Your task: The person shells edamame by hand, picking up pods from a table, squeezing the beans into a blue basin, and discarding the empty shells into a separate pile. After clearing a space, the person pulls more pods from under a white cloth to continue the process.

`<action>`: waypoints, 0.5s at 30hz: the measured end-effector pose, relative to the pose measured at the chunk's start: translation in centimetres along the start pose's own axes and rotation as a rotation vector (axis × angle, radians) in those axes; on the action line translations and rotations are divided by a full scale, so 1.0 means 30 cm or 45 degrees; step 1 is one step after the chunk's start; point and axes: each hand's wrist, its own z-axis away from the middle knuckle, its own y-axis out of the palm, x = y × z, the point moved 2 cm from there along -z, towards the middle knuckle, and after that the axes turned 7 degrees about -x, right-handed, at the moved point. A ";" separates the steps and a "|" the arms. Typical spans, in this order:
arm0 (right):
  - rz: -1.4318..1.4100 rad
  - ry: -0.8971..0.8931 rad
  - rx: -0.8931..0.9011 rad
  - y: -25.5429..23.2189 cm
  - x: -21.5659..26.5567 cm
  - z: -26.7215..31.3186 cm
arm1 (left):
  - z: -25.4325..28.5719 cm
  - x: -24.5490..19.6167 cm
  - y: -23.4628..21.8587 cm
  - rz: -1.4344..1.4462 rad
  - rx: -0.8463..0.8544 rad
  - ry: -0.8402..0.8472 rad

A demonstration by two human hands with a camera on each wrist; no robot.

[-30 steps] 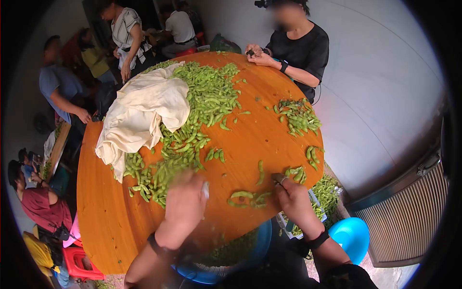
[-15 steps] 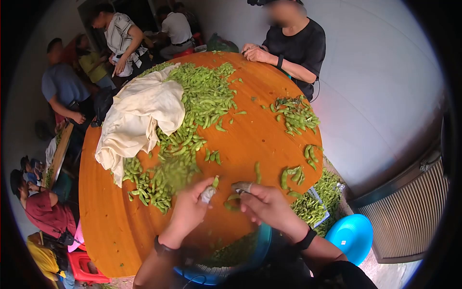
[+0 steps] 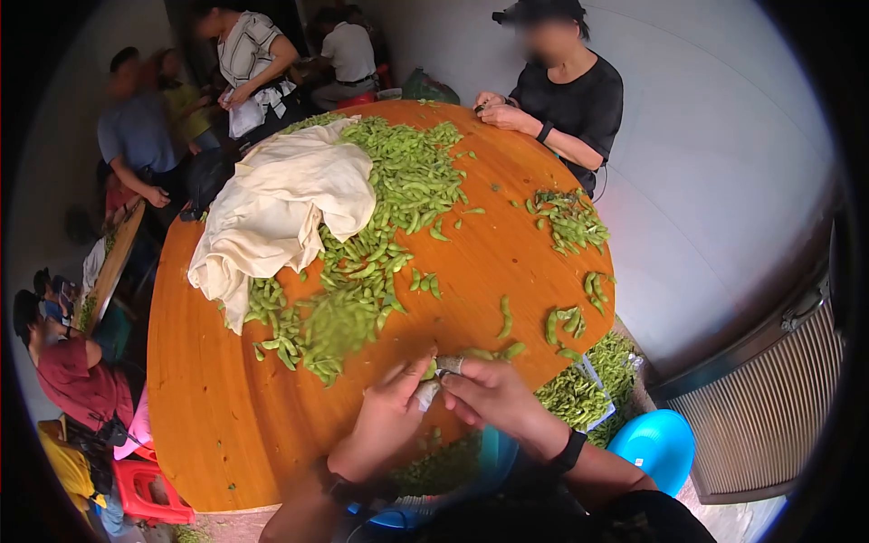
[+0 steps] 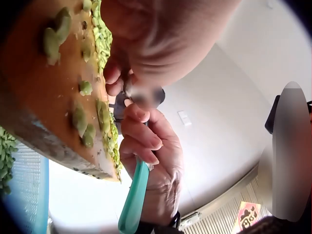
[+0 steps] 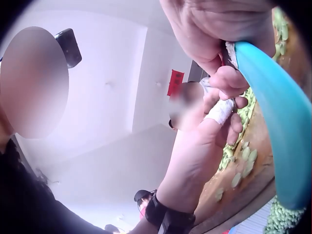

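Over the table's near edge both hands meet. My left hand (image 3: 391, 418) has a white wrap (image 3: 426, 395) on its thumb and pinches a green bean pod (image 3: 430, 370). Close against it, my right hand (image 3: 496, 396) grips a tool by its teal handle (image 4: 134, 197), which also stands out large in the right wrist view; fingers hide the tool's working end. A few loose pods (image 3: 505, 317) lie just beyond the hands on the round wooden table (image 3: 226, 407). Below the edge sits a blue basin (image 3: 498, 452) with green contents.
A big heap of pods (image 3: 412, 181) and a cream cloth (image 3: 281, 199) cover the table's far left. Smaller pod piles (image 3: 570, 222) lie right. A tray of pods (image 3: 579, 398) and a blue bowl (image 3: 654, 452) stand low right. A person in black (image 3: 570, 109) sits across.
My left hand has come right from beside the heap, a pod showing in it from half a second ago. My right hand has moved left, and the two hands now meet.
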 end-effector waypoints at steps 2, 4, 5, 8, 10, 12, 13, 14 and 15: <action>-0.037 -0.025 -0.002 0.017 -0.018 -0.002 | 0.011 0.024 0.010 -0.010 -0.076 0.061; -0.135 -0.014 -0.073 0.027 -0.029 -0.005 | 0.012 0.025 0.003 -0.038 -0.130 0.142; -0.125 -0.018 -0.064 0.030 -0.035 -0.008 | 0.015 0.026 0.000 -0.019 -0.094 0.106; -0.173 -0.031 -0.051 0.034 -0.041 -0.016 | 0.017 0.038 -0.002 0.049 -0.079 0.085; -0.305 0.058 -0.067 0.032 -0.034 -0.019 | 0.015 0.038 -0.005 0.196 -0.030 0.022; -0.327 0.093 -0.060 0.029 -0.031 -0.021 | 0.012 0.043 -0.015 0.321 0.013 -0.075; -0.353 0.125 -0.061 0.027 -0.030 -0.024 | 0.010 0.049 -0.020 0.447 0.064 -0.166; -0.350 0.119 -0.043 0.026 -0.025 -0.029 | 0.010 0.056 -0.024 0.436 0.049 -0.164; -0.340 0.151 -0.048 0.025 -0.024 -0.032 | 0.017 0.072 -0.018 0.606 0.104 -0.311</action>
